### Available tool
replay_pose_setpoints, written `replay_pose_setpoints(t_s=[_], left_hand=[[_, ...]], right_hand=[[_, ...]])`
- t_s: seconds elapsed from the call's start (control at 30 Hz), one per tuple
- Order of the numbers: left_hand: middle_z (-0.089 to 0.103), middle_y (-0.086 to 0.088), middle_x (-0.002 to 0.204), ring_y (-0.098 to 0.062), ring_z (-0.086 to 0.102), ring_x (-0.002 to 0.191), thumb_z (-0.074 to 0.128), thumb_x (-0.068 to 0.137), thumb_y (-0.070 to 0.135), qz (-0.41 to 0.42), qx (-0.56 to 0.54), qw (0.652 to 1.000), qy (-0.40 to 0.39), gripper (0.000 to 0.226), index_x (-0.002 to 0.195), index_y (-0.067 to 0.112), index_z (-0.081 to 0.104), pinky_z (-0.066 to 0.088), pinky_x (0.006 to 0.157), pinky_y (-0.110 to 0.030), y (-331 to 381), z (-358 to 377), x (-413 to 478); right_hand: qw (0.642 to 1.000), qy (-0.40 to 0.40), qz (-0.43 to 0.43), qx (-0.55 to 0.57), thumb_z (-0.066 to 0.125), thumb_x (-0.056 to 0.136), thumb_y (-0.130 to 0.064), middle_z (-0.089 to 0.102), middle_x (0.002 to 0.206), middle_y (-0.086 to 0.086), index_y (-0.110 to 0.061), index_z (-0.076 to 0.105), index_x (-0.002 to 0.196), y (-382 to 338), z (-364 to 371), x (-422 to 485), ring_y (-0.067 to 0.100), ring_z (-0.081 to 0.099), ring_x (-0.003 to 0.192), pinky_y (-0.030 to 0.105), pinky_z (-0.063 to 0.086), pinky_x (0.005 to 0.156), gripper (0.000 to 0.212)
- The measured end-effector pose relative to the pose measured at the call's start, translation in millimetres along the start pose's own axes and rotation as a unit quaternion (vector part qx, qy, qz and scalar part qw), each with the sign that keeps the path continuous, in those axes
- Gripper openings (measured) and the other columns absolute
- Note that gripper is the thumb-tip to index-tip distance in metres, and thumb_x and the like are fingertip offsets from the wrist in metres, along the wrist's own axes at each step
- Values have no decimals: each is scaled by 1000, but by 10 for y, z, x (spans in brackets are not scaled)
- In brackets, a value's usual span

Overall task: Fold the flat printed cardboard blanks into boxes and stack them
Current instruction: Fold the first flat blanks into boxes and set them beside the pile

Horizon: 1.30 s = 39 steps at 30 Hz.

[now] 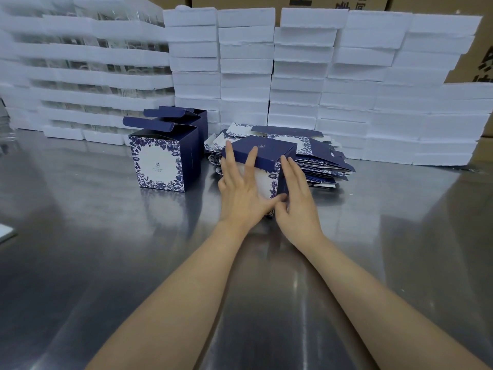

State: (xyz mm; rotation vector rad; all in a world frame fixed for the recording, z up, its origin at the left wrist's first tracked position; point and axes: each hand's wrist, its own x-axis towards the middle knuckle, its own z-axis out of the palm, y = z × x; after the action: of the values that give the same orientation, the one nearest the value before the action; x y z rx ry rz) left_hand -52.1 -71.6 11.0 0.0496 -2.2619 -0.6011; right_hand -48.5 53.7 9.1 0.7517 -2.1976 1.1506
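A navy and white floral box (262,156) stands on the steel table (80,236) in front of me, its dark top panel closed. My left hand (240,188) lies flat on its near white face, fingers straight and reaching over the top edge. My right hand (296,198) presses flat against its right side, thumb at the lower front corner. Behind it lies a pile of flat printed blanks (314,153). To the left stand two folded boxes (165,158) with lids open, one behind the other.
Stacks of white foam trays (293,76) form a wall along the back of the table. More foam trays holding clear glassware (88,68) rise at the back left. Brown cartons (474,62) stand behind. A white sheet edge (5,232) shows at the far left.
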Motion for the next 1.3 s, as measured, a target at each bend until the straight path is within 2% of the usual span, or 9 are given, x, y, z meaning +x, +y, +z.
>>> replay_pose_setpoints(t_s=[0.17,0.3,0.43,0.5,0.57,0.67,0.77,0.93,1.3], left_hand=[[-12,-20,158,-38,7,145,74,61,68,5,-23,1000,8,121,150,30,2,33,104,-59,1,-4,-3],[1,-13,160,-42,10,143,78,62,62,15,-28,999,7,113,151,26,18,32,102,-61,34,-2,-11],[11,-9,158,-42,11,143,80,62,57,12,-30,999,13,108,149,20,27,35,100,-61,28,3,2],[15,-9,157,-41,14,142,80,62,57,13,-29,999,24,106,147,19,31,37,99,-59,23,8,7],[16,-7,156,-39,15,141,80,61,56,8,-35,999,33,103,145,20,33,37,99,-58,26,9,15],[19,-5,154,-34,20,140,76,61,58,-54,-52,994,84,99,143,22,34,39,98,-55,35,-52,63],[23,-5,152,-31,25,138,77,62,57,-87,-90,979,160,97,141,19,36,42,93,-57,51,-244,215],[27,-12,149,-35,28,138,73,61,63,10,-61,954,293,96,138,16,39,40,97,-50,55,-742,907],[18,-17,153,-50,13,139,77,68,46,-29,188,976,104,91,139,13,30,30,104,-60,-1003,-730,2691]], right_hand=[[1000,14,0,14,44,75,13,20,159,-3,-23,25,150,30,6,3,-4,16,140,12,37,97,86],[999,11,15,30,46,75,12,21,158,-1,-20,24,151,51,15,4,4,19,143,12,37,97,85],[1000,1,7,18,45,75,9,20,158,-1,-20,23,152,49,30,2,-18,13,133,-5,27,86,85],[1000,3,2,18,45,75,9,21,158,-1,-21,22,152,50,32,5,-26,14,127,-2,33,84,86],[1000,1,9,27,46,75,9,21,157,-4,-25,21,152,41,23,1,-28,28,117,15,48,78,87],[999,-24,15,29,48,76,8,21,156,-8,-29,21,151,20,11,-21,-8,46,115,35,54,71,88],[997,-70,1,-32,50,79,3,22,155,-9,-28,23,151,47,18,-30,12,49,120,27,47,81,82],[979,-159,10,-129,48,84,-6,32,150,-4,-22,30,149,10,94,-17,21,46,124,34,48,87,69],[971,-161,46,-169,48,90,-21,59,120,-8,-22,56,127,60,194,31,12,52,112,27,41,88,38]])
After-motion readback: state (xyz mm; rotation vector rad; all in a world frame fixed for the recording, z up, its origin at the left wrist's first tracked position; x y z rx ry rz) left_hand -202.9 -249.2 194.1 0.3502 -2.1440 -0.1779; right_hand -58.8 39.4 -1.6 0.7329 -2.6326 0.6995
